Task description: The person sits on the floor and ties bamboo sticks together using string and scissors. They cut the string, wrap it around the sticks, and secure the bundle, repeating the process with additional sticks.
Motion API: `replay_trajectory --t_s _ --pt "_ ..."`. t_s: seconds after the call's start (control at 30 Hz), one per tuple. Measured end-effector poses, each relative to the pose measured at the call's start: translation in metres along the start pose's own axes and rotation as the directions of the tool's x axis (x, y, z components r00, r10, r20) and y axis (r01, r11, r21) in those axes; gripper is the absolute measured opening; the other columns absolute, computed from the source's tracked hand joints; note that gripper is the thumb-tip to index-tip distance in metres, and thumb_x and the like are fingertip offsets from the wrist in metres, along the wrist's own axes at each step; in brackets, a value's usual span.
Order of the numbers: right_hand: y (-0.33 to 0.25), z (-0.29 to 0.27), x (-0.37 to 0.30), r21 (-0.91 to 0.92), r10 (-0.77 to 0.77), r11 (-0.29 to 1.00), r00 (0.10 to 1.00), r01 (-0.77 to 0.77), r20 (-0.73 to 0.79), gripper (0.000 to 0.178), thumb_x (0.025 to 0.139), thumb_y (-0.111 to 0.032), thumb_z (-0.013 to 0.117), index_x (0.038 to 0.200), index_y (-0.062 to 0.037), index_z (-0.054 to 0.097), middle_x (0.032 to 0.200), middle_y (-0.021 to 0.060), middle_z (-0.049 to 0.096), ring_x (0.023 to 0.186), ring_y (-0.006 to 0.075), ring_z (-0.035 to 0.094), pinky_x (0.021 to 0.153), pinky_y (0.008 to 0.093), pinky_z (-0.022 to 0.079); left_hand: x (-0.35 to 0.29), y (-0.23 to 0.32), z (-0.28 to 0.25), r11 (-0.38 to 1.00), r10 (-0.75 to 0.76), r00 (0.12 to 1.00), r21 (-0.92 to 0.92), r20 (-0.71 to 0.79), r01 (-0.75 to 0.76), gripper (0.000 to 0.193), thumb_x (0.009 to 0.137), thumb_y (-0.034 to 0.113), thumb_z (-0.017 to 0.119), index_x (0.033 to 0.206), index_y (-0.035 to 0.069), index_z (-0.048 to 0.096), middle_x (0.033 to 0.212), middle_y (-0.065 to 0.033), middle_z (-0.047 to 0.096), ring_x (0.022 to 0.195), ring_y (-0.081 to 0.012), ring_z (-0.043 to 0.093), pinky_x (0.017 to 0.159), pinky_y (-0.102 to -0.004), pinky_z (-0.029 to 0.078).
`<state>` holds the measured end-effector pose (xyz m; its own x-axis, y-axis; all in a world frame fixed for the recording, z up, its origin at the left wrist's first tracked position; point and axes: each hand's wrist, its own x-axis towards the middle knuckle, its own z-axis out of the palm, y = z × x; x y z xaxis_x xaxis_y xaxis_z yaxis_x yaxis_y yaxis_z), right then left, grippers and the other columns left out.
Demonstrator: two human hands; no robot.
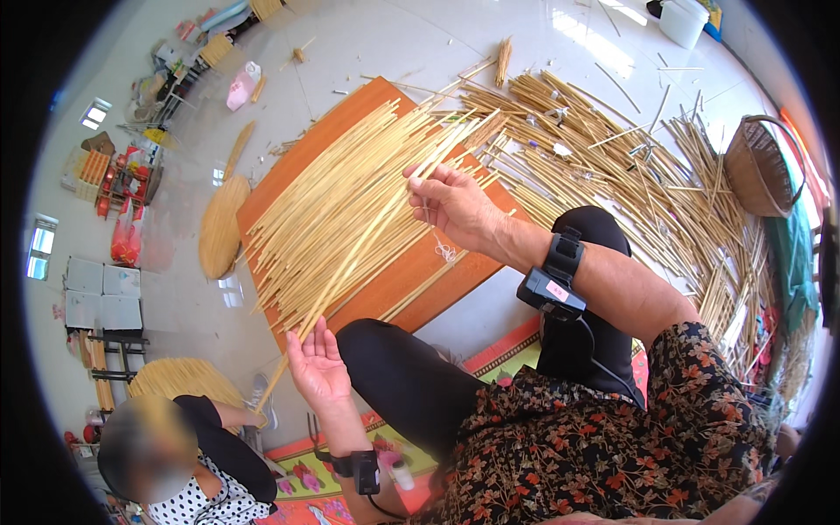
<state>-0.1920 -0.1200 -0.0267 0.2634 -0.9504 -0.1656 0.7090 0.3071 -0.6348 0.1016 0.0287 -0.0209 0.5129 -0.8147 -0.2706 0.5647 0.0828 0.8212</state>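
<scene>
A few long, pale straw-coloured stalks (359, 249) slant across the front of me, above a reddish-brown board (367, 311). My right hand (451, 206) pinches them between thumb and fingertips, its other fingers loosely curled. Lower and to the left, my left hand (319, 363) is turned palm up. The stalks pass between its thumb and nearly straight fingers in a loose hold, and their tail slopes on down past the thumb. Beneath them, a broad layer of similar stalks (324, 192) lies side by side on the board. White string (444, 251) is bunched near the board's right side.
Loose stalks (612, 175) cover the floor at right, by a wicker basket (759, 166). At lower left a co-worker (214, 455) sits by a woven straw piece (188, 378). A flat oval straw piece (223, 227) lies left of the board. A white bucket (682, 24) stands far right.
</scene>
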Motion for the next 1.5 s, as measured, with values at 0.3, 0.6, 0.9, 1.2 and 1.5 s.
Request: replay_trajectory --t_s 0.3,0.6,0.9,1.2,1.5 --pt "-0.004 0.004 -0.005 -0.033 0.016 0.999 1.000 -0.017 -0.011 0.016 0.101 -0.017 0.065 0.114 -0.0074 0.065 0.090 -0.0029 0.064 0.081 0.0078 0.063 0.076 0.0255 0.055 0.000 0.002 -0.001 0.999 -0.036 0.996 0.022 -0.085 0.038 0.034 0.100 0.033 0.067 0.120 0.005 0.063 0.116 -0.0130 0.069 0.107 -0.0221 0.070 0.080 -0.0284 0.061" --pt "-0.005 -0.001 -0.005 -0.148 0.000 0.989 0.990 -0.021 -0.143 0.012 0.102 -0.018 0.065 0.099 -0.0060 0.063 0.094 0.0044 0.066 0.086 0.0150 0.068 0.082 0.0311 0.061 -0.010 -0.001 0.009 0.997 0.049 0.997 0.058 0.053 -0.052 0.033 0.097 0.029 0.071 0.120 0.006 0.064 0.119 -0.0135 0.071 0.108 -0.0228 0.070 0.082 -0.0290 0.061" --pt "-0.004 0.000 -0.004 -0.110 -0.011 0.994 0.983 -0.009 -0.183 0.012 0.100 -0.013 0.065 0.101 -0.0024 0.058 0.096 0.0084 0.064 0.088 0.0214 0.068 0.081 0.0346 0.062 -0.010 -0.004 0.010 0.993 0.086 0.994 0.079 0.072 -0.092 0.032 0.099 0.029 0.069 0.118 0.004 0.065 0.117 -0.0151 0.072 0.104 -0.0263 0.072 0.080 -0.0325 0.062" --pt "0.002 -0.025 0.010 -0.155 0.032 0.986 0.989 -0.055 -0.147 0.012 0.100 -0.016 0.067 0.097 -0.0050 0.064 0.091 0.0064 0.067 0.088 0.0195 0.069 0.082 0.0321 0.061 -0.011 -0.005 0.010 0.990 0.138 0.972 0.013 0.191 -0.143 0.026 0.105 0.027 0.059 0.114 0.003 0.060 0.122 -0.0214 0.068 0.106 -0.0326 0.072 0.078 -0.0389 0.065" --pt "-0.004 -0.053 0.022 -0.176 0.029 0.982 0.982 -0.062 -0.184 0.010 0.100 -0.013 0.065 0.100 -0.0031 0.064 0.091 0.0066 0.066 0.087 0.0202 0.069 0.083 0.0342 0.063 -0.009 -0.004 0.000 0.983 0.181 0.965 -0.028 0.187 -0.179 0.023 0.104 0.029 0.061 0.113 0.008 0.063 0.118 -0.0182 0.071 0.101 -0.0308 0.073 0.077 -0.0374 0.064"
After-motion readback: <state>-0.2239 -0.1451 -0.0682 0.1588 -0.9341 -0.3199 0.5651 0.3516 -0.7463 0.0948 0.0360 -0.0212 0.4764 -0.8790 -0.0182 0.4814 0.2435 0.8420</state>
